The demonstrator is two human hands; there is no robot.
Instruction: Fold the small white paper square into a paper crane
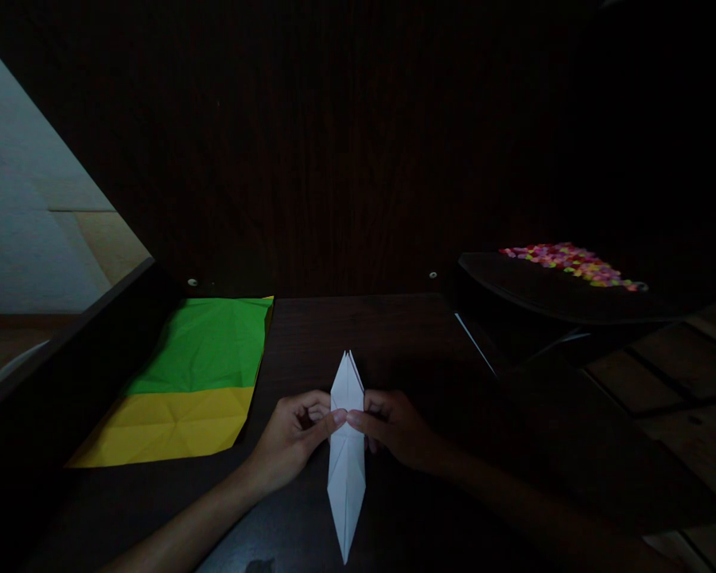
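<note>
Both left hand and right hand pinched the white paper mid-length in a narrow grip over the bench; pointed folds were made, though dimness hid whether more remained

"Where does your camera look from?"
"Your head: it faces forward and down over the worktop, near enough that your left hand and right hand sit low in the middle."
"And the top?"
"Mostly the dark panel beyond."
</note>
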